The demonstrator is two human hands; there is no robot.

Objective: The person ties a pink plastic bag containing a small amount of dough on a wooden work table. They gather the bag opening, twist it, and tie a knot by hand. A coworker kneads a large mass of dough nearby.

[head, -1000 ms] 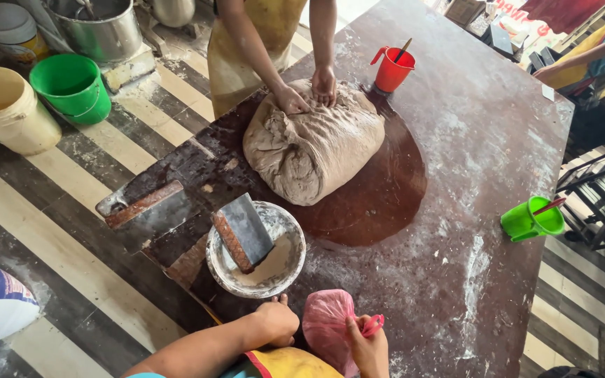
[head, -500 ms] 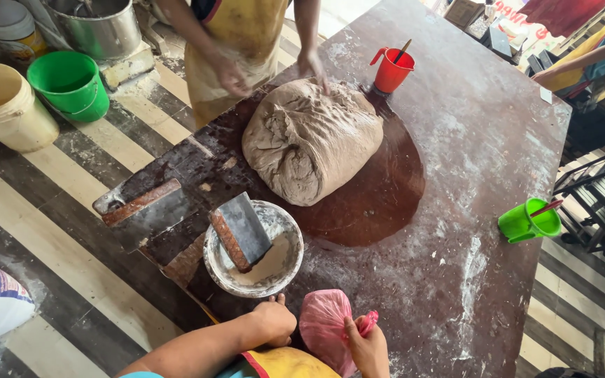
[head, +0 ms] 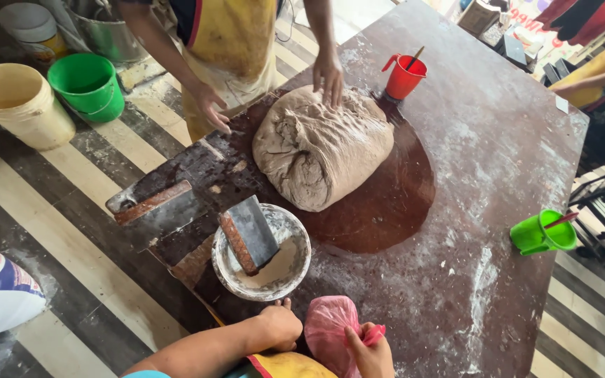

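Head view: my two hands at the near table edge, with a pink bag and a floured bowl just ahead.

My left hand (head: pixel 279 326) is curled into a loose fist, resting on the table (head: pixel 498 175) just below the bowl (head: pixel 264 253); I can't tell whether it pinches anything. My right hand (head: pixel 370 350) is closed on the gathered neck of the pink bag (head: pixel 327 329), which bulges, contents hidden. The bowl holds pale flour and a metal scraper (head: pixel 250 234) leaning inside. Beyond it a big brown dough lump (head: pixel 320 147) sits on a dark patch, another person's hand (head: pixel 328 78) pressing it. A red cup (head: pixel 405 75) and a green cup (head: pixel 544 233) each hold a stick. On the floor stand a green bucket (head: pixel 87 85) and a cream bucket (head: pixel 17 103).
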